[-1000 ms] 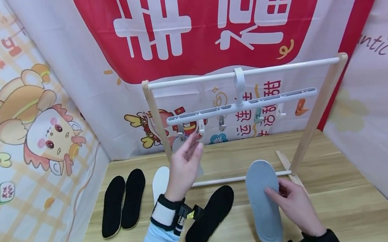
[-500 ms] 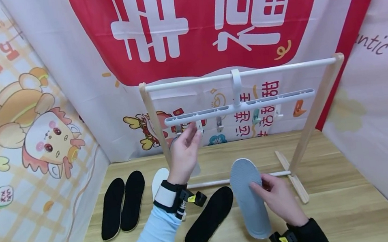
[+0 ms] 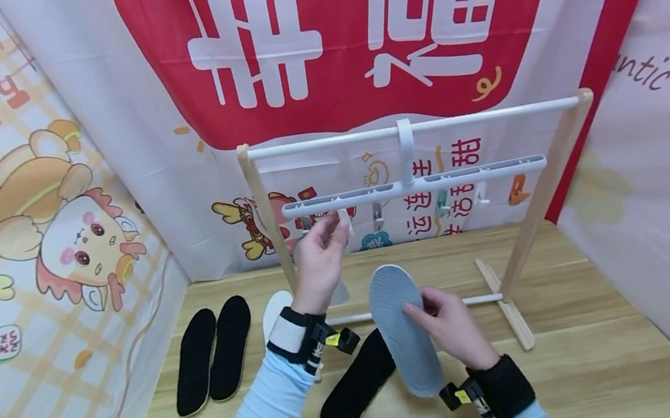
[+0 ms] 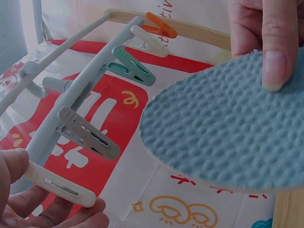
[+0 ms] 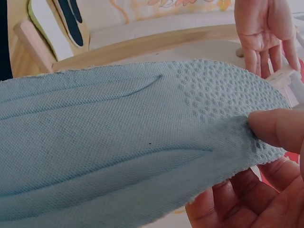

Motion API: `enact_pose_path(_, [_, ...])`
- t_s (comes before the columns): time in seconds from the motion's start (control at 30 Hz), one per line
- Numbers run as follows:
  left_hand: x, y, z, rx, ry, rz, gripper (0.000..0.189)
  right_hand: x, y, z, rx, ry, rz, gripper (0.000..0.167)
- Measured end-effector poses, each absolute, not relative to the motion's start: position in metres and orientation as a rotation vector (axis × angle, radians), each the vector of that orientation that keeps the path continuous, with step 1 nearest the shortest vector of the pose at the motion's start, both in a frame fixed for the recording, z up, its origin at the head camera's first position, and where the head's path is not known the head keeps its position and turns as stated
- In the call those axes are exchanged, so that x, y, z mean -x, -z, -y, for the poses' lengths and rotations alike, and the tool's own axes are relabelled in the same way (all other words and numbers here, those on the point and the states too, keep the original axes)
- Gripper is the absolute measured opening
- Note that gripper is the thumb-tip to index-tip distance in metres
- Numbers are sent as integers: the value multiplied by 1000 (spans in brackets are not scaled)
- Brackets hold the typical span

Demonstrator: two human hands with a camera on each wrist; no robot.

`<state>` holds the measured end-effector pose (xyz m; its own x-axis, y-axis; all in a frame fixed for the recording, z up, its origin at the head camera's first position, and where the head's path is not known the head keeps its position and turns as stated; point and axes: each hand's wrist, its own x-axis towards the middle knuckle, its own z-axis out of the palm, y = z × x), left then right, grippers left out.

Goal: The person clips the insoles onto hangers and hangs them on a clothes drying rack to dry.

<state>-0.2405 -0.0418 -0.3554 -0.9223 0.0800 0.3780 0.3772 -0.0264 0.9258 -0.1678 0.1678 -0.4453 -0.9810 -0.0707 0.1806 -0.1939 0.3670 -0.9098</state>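
Grey-blue insole (image 3: 407, 351) is the one in play, held up in the air over the bench (image 3: 585, 374), in front of the rack (image 3: 541, 207), with one rounded end pointing up toward the hanger (image 3: 470, 173). Right hand (image 3: 455, 327) has a proper grip on it, thumb on the near face and fingers round the back, close to the bumpy end. Left hand (image 3: 319, 260) is up at the hanger with its grip pinched on a white clip (image 4: 61, 184), thumb on the upper end, fingers behind (can't tell if the clip itself is spread, the fingers are in the way). Next along are a grey clip (image 4: 90, 135), a teal clip (image 4: 130, 69) and an orange clip (image 4: 161, 26), with a second pale one in between. My read is that the step in hand is lining the insole up with that white clip; they're near each other but there's a clear gap. Next move, I'd say, calls for squeezing the clip wide with the left while the right slides the edge in, keeping the insole flat so the tip doesn't bump the clip. Below, one black insole (image 3: 355, 386) lies partly behind the held one, and a black pair (image 3: 213, 356) sits off to the left.
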Motion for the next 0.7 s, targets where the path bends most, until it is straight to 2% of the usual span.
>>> enact_pose_path(0.7, [233,349,46,526,2195,1948,39,195,429,-141,-342,-1611,2499,15])
